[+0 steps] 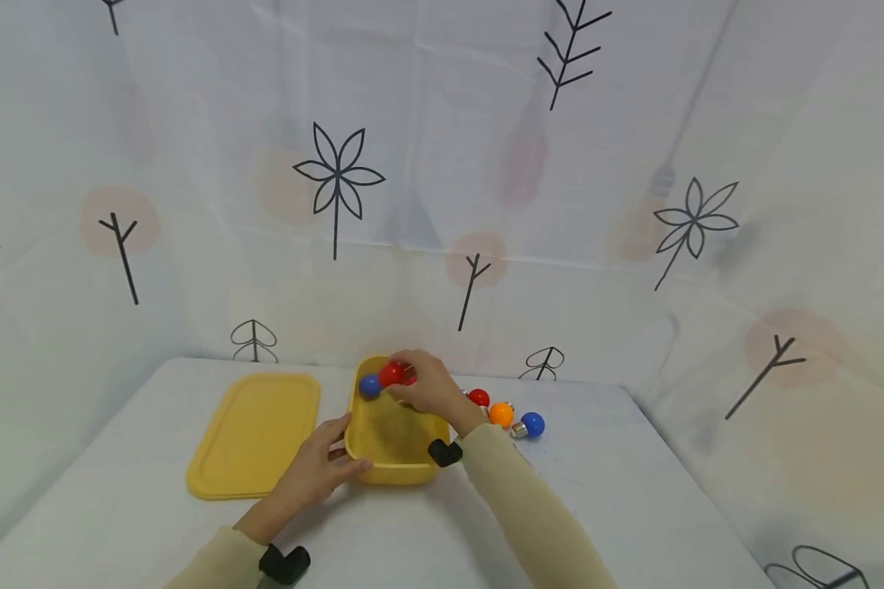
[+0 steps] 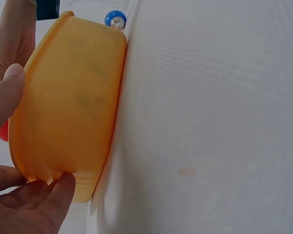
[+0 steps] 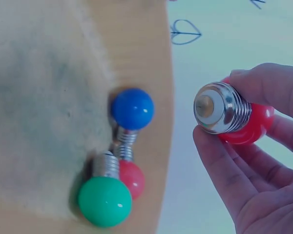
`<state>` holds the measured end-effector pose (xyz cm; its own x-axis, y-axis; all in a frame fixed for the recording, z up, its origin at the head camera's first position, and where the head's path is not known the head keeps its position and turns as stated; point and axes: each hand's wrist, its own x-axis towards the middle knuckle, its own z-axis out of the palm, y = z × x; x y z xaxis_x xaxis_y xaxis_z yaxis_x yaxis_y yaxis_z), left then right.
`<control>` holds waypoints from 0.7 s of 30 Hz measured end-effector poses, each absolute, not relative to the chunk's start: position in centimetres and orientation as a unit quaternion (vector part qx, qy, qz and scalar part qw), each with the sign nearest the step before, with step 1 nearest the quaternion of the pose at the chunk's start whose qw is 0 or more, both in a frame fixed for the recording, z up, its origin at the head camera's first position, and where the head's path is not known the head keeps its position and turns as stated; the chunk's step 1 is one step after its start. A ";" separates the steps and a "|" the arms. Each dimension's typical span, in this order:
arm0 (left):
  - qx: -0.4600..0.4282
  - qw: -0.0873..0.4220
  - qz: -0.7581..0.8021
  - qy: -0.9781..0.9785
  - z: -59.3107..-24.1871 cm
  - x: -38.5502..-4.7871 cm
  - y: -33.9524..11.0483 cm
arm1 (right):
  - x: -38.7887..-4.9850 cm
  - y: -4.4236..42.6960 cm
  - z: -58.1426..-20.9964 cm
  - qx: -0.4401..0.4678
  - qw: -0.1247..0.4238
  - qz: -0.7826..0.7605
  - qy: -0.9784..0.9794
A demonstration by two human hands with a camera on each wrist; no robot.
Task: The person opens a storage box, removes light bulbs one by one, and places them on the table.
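Above the far end of a yellow plastic tub, my right hand pinches a red light bulb between thumb and fingers. Its silver screw base faces the right wrist camera. Inside the tub lie a blue bulb, a green bulb and another red bulb, close together by the wall. My left hand holds the tub at its near left corner, with the thumb at the rim and fingertips against the outer wall.
A flat yellow lid lies on the white table left of the tub. Right of the tub are more bulbs: a red one, an orange one and a blue one. A patterned white cloth hangs behind the table.
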<state>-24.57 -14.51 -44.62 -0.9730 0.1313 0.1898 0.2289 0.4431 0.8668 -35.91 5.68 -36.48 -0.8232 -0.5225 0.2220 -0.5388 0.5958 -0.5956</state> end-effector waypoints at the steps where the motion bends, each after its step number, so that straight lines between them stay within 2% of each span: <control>1: -0.105 0.047 -0.516 -0.849 -44.6 -24.6 -14.5 | -35.7 5.9 -36.4 0.296 0.015 0.342 -0.892; 8: -0.101 0.043 -0.516 -0.850 -44.5 -24.7 -14.6 | -34.3 7.8 -36.3 0.285 0.047 0.365 -0.885; 21: -0.105 0.047 -0.516 -0.849 -44.6 -24.6 -14.4 | -32.3 11.4 -37.0 0.230 0.068 0.403 -0.883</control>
